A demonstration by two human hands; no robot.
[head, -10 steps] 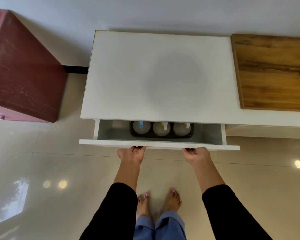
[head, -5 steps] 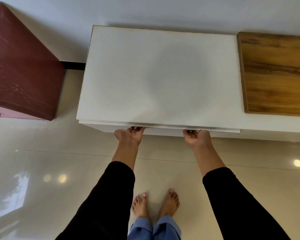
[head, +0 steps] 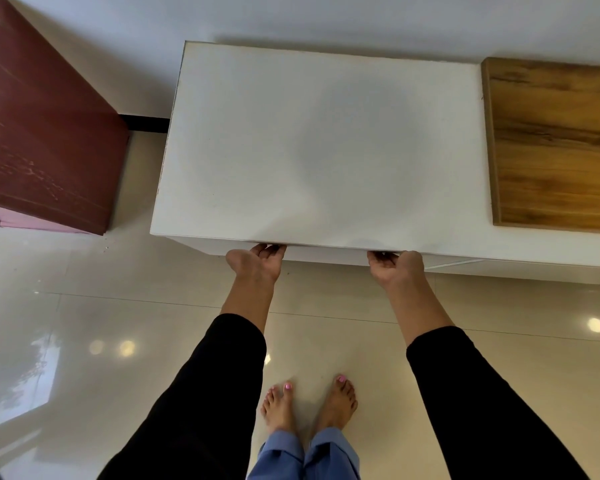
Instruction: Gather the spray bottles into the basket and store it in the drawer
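Curling both grips, left hand [head: 255,268] and right hand [head: 397,270], on the drawer [head: 326,253] front's top edge, drawer flush; basket and bottles hidden, presumably inside. Risk: pinched fingertips if I push further.

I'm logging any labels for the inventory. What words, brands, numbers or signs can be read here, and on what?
None can be read: no word, label, number or sign shows in this view.
The white cabinet top is blank.
The drawer front under the left hand and right hand carries no marking.
The wooden panel and red cabinet show only grain and scuffs.
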